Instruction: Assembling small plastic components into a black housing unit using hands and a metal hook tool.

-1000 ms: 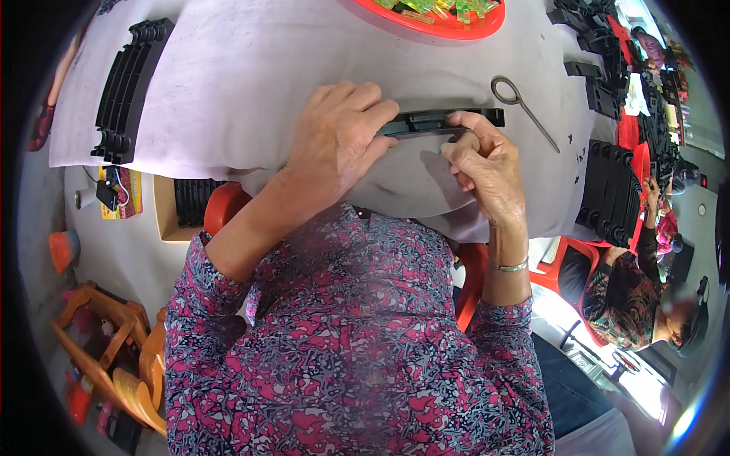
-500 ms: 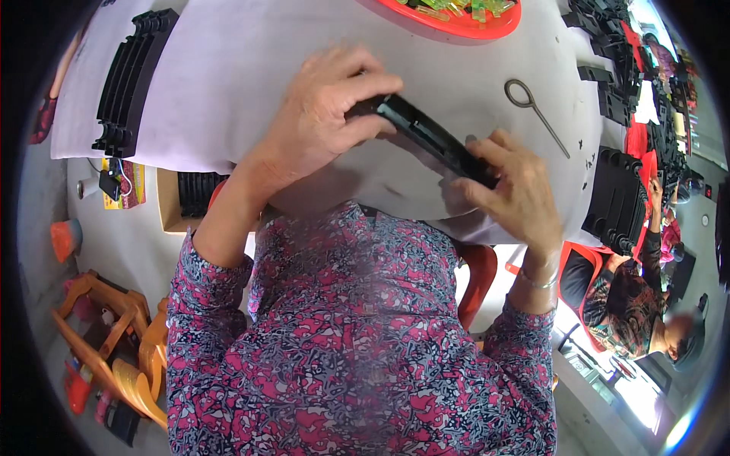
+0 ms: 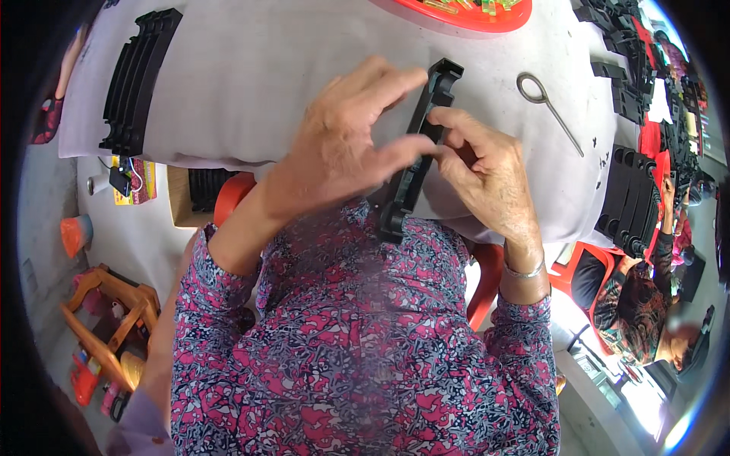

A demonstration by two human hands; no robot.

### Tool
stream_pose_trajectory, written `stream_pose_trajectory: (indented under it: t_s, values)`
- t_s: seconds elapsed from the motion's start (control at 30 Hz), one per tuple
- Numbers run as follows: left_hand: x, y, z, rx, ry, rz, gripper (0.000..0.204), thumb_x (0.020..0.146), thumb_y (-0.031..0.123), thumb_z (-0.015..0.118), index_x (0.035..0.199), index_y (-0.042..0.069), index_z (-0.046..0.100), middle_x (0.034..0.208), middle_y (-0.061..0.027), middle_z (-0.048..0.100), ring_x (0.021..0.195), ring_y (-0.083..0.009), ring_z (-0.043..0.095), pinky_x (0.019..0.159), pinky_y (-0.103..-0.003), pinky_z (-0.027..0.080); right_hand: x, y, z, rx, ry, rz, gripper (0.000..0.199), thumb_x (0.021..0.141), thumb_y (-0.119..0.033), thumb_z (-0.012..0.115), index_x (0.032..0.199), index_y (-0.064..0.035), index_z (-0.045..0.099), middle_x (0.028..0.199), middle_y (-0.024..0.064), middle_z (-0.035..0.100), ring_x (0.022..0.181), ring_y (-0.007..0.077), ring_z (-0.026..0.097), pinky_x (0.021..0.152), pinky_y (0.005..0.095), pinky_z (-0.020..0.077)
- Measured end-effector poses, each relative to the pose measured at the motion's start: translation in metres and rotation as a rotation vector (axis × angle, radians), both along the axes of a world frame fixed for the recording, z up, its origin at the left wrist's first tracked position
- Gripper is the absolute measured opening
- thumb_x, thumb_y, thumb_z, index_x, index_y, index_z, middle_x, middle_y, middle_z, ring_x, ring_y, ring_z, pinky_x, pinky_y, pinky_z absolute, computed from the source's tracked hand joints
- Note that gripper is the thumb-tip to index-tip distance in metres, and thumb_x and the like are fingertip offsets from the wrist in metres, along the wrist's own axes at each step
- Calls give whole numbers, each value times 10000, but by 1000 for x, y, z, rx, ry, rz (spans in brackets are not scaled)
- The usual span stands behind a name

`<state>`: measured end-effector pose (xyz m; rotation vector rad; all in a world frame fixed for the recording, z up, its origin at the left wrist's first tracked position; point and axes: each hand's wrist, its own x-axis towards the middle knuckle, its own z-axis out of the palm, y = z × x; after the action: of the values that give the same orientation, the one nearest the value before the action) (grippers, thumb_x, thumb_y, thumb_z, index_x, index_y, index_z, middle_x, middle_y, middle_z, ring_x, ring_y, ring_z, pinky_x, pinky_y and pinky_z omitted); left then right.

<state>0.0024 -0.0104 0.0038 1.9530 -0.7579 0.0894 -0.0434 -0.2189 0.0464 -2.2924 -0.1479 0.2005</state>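
Small assembly workshop: stacked black plastic parts (image 3: 135, 80) are laid on a cloth-covered table (image 3: 251, 91); more stacks (image 3: 630, 201) and another seated worker (image 3: 646, 304) are seen alongside.

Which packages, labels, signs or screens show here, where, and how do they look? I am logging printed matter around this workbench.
Yellow and red printed card or packet: lower left, below the grey cloth-covered table's edge, flat, rectangular, partly hidden by a small black clip.
Brown cardboard box: beside it to the right, under the table edge, open, with black parts inside.
No signs or screens can be made out.
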Motion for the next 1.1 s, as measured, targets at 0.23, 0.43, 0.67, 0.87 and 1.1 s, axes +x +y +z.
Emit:
stream_pose_trajectory:
  t_s: [0.23,0.43,0.67,0.87,1.1]
  values:
    - [-34,-25,7,284,-57,90,915,637,378,905,1368,-7,513,961,-115,630,913,-303,606,837,-438,413,6,3,0,-8,61,28,287,829,-62,580,1088,29,663,678,194,624,585,300,627,614,410,510]
    - [-33,-32,-3,311,-83,115,678,655,264,747,1247,-2,551,874,-104,585,862,-314,560,851,-447,383,6,2,2,42,109,-2,270,832,-60,581,1070,48,648,665,190,623,569,255,628,592,383,503]
    - [-34,-35,-7,296,-105,146,658,660,267,735,1234,-3,558,858,-98,579,833,-308,543,850,-446,380,3,2,-1,81,134,-29,283,843,-62,587,1095,52,642,679,177,634,574,230,630,598,367,507]
    - [-35,-35,-8,294,-112,155,645,669,264,738,1230,0,559,846,-91,575,818,-300,539,849,-441,378,1,2,-5,85,121,-42,300,842,-69,602,1118,41,646,704,171,648,599,218,638,613,355,514]
    - [-34,-37,-9,266,-137,158,634,667,266,735,1218,4,562,832,-87,568,806,-295,535,844,-439,376,-1,0,-7,60,87,-47,297,842,-73,614,1120,26,650,727,178,655,620,235,653,627,361,524]
